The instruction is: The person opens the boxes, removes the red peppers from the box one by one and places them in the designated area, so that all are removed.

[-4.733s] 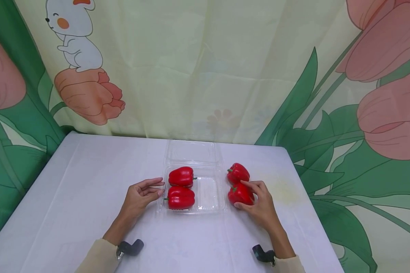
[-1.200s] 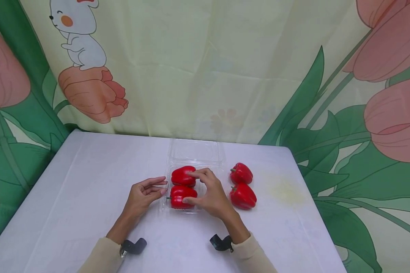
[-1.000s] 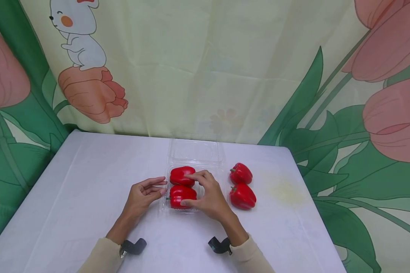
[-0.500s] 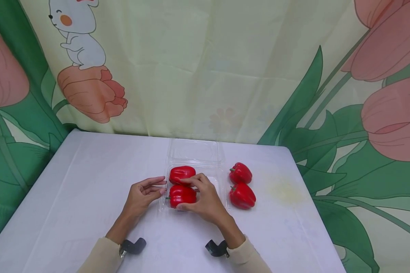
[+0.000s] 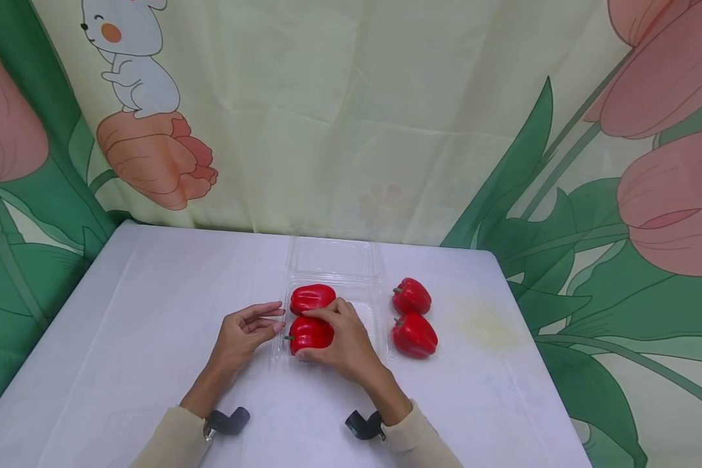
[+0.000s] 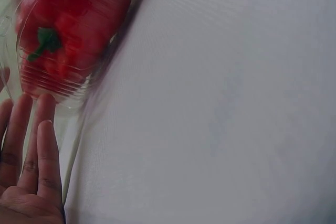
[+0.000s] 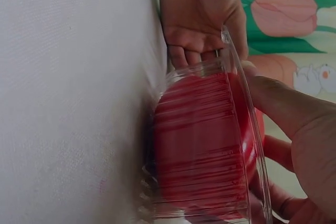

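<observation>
A tulip curtain [image 5: 281, 130] hung behind the white worktop [image 5: 181, 279]. Two red bell peppers [image 5: 312, 296] were in the clear plastic box [image 5: 373, 316]; two more peppers [image 5: 415, 336], right of it, were not. Its lid [image 5: 335, 259] lay open. The fingers of the right hand [image 5: 349, 341] held the box's front pepper [image 5: 312, 335]; those of the left hand [image 5: 242, 331] were straight, at its left side.

Soft, even light fills the head view, leaving the white desk [image 5: 152, 338] pale, with only faint shadows. Small glints on the upper faces of the red bell peppers [image 5: 415, 336] suggest light from above; the clear plastic container [image 5: 365, 315] shows low contrast, its edges picked out by thin reflections. Both wrist views are dimmer and greyer. The left one darkens toward its lower right corner; in the right one, a blurred dark shadow hugs the container's base.
</observation>
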Motion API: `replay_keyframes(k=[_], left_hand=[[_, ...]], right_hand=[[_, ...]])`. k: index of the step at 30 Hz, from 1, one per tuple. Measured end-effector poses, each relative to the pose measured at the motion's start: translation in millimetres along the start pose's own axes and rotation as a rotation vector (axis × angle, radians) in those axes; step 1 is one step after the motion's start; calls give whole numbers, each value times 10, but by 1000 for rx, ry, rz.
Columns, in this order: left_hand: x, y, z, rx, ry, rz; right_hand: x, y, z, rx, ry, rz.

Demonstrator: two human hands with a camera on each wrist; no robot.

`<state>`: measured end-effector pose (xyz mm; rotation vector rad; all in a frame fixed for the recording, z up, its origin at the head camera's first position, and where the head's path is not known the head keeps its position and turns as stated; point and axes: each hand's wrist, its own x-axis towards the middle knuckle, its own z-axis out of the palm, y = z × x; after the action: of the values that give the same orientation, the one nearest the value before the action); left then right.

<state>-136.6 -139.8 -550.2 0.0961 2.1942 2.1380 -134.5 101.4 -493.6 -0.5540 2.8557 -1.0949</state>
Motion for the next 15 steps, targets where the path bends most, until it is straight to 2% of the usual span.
replay_keyframes(k=[7, 15], left_hand=[[4, -3, 0, 5, 7, -12], [11, -31, 0, 18, 6, -7]], right_hand=[[23, 13, 0, -6, -11, 3], [17, 70, -23, 80, 33, -27]])
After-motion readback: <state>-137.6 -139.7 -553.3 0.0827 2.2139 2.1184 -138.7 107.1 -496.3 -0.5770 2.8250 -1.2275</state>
